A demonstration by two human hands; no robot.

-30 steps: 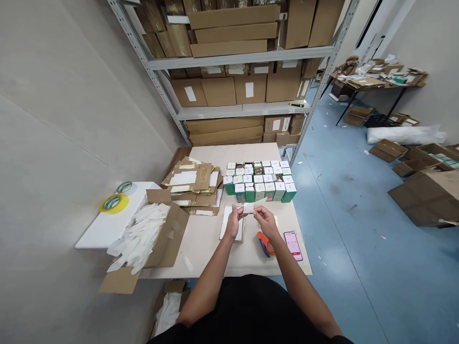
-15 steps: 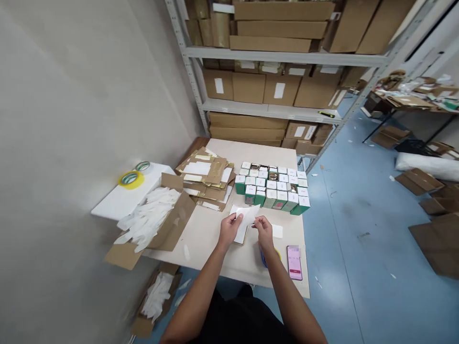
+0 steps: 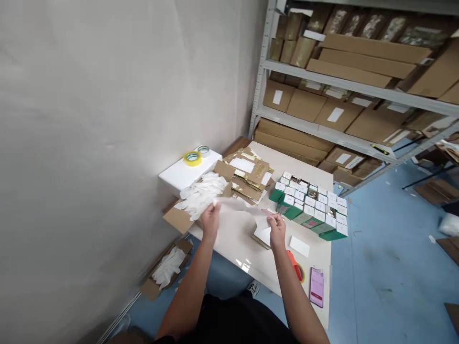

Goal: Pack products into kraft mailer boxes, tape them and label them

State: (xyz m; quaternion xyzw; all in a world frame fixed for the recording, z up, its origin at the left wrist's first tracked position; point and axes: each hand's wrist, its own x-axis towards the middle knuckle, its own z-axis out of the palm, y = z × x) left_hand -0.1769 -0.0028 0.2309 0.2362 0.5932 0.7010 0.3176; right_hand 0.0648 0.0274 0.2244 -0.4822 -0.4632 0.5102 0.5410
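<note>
My left hand (image 3: 210, 222), fingers closed, pinches one end of a blurred white paper strip (image 3: 232, 204) beside the cardboard box (image 3: 181, 220) full of crumpled white strips (image 3: 203, 193). My right hand (image 3: 277, 230) is also closed and pinches a thin white sheet (image 3: 258, 211). Strip and sheet stretch between both hands; whether they are joined is blurred. Beneath the sheet, a stack of white papers (image 3: 264, 236) lies on the table. A blank white card (image 3: 299, 246) is right of my right hand. An orange tape dispenser (image 3: 294, 264) shows partly behind my right forearm.
Rows of white-and-green small boxes (image 3: 311, 203) stand at the table's right. Flattened cardboard (image 3: 251, 169) is piled behind the strips box. Tape rolls (image 3: 192, 158) sit on a white box (image 3: 170, 176). A phone (image 3: 316, 286) lies near the front right corner. Metal shelving (image 3: 322, 131) stands behind.
The view has turned left. My hands have moved apart: my left hand has gone left toward the strips box, drawing out a white strip, while my right hand holds the sheet.
</note>
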